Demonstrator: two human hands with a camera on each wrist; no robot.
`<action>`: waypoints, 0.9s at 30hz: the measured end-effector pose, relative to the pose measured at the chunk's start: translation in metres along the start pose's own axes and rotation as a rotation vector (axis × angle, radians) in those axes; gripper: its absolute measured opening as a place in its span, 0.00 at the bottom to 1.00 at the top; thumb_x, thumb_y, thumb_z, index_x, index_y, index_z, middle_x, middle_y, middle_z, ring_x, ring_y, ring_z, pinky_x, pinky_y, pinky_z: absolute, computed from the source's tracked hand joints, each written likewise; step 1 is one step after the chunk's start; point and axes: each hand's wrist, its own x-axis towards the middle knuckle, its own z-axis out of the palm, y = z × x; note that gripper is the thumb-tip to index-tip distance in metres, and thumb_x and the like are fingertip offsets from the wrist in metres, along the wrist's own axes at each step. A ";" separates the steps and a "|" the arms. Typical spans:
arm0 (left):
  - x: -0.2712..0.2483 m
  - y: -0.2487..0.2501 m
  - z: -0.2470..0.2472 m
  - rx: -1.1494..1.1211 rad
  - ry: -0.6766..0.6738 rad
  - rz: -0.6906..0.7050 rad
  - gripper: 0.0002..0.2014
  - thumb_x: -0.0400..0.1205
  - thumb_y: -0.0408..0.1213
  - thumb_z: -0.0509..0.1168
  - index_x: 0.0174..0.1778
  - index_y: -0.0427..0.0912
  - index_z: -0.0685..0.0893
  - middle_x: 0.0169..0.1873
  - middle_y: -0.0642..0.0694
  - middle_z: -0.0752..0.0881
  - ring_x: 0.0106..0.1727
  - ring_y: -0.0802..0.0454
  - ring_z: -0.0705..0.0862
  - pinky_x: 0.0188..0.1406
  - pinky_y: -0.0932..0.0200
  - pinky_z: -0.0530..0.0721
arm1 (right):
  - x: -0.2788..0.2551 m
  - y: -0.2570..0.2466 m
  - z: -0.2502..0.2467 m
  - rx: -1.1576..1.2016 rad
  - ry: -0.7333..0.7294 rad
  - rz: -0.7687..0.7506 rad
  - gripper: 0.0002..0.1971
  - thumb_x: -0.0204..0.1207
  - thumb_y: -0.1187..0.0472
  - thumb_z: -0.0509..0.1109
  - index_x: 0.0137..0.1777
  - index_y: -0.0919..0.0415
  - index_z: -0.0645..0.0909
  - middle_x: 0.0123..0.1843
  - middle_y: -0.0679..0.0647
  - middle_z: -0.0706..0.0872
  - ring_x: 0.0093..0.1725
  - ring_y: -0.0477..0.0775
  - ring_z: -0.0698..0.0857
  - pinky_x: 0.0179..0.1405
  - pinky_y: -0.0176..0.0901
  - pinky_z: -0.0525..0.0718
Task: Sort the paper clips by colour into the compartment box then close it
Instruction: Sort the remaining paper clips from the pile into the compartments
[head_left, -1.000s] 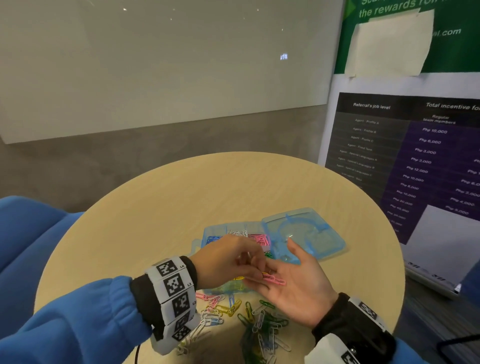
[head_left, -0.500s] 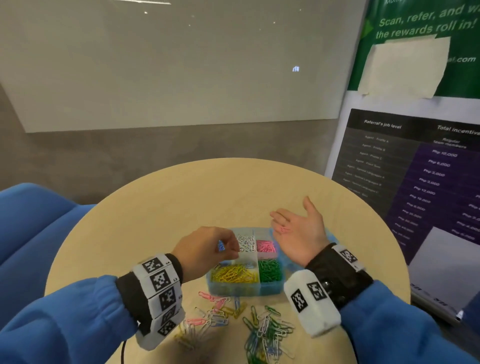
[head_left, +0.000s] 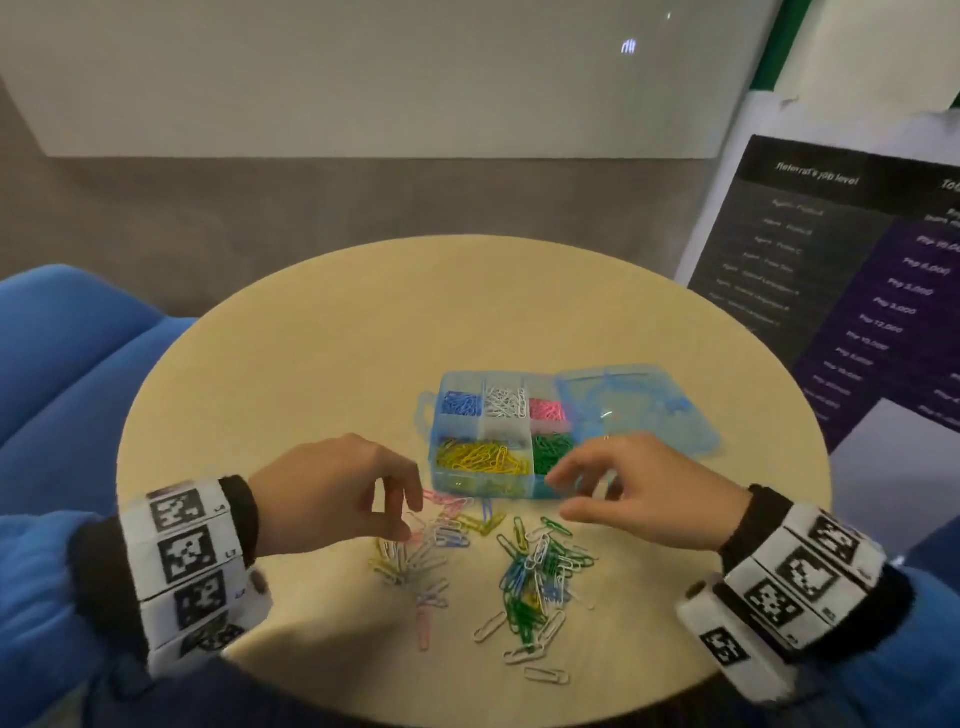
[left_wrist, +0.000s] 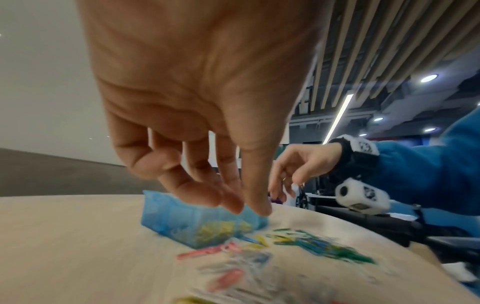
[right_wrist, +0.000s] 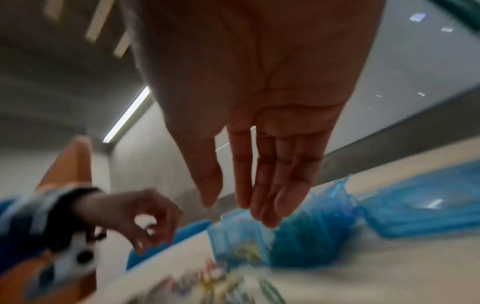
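- The compartment box (head_left: 485, 457) is seen on the round surface (head_left: 311, 364), its lid (head_left: 636, 410) swung open on the side away from the left hand; blue, white, pink, yellow and green clips are already sorted into separate compartments.
- Half a second earlier the right hand (head_left: 641, 488) was held palm-up beside the pink compartment with a pink clip on it; now it is lowered, palm down, over the box's near edge, its fingers (right_wrist: 283, 203) loosely straight and nothing seen in them. The pink clip is judged delivered.
- The left hand (head_left: 332, 493) has been brought down from the box to the loose mixed clips (head_left: 498, 566) lying in front of the box; its fingers (left_wrist: 228, 197) are curled just above a pink clip, with no grip yet visible.
- Many clips remain unsorted, so closing is judged far off.
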 end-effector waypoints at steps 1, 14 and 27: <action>-0.007 0.007 0.006 -0.029 -0.028 0.035 0.06 0.78 0.58 0.70 0.48 0.68 0.81 0.40 0.68 0.84 0.42 0.65 0.82 0.43 0.63 0.81 | -0.007 0.004 0.006 -0.084 -0.034 0.001 0.17 0.74 0.48 0.76 0.61 0.51 0.85 0.53 0.41 0.87 0.48 0.38 0.85 0.44 0.25 0.79; -0.017 0.085 0.076 -0.180 0.014 0.361 0.22 0.82 0.54 0.58 0.68 0.49 0.80 0.69 0.53 0.73 0.64 0.57 0.73 0.64 0.61 0.75 | -0.008 0.004 0.052 -0.215 -0.147 -0.024 0.46 0.59 0.39 0.82 0.77 0.51 0.71 0.63 0.44 0.68 0.62 0.44 0.71 0.65 0.31 0.70; 0.002 0.060 0.070 -0.431 0.170 0.174 0.13 0.84 0.48 0.63 0.62 0.51 0.86 0.55 0.58 0.85 0.54 0.63 0.83 0.54 0.67 0.82 | 0.019 -0.004 0.044 -0.279 -0.047 -0.075 0.07 0.74 0.59 0.74 0.44 0.63 0.88 0.38 0.55 0.86 0.37 0.54 0.81 0.34 0.39 0.73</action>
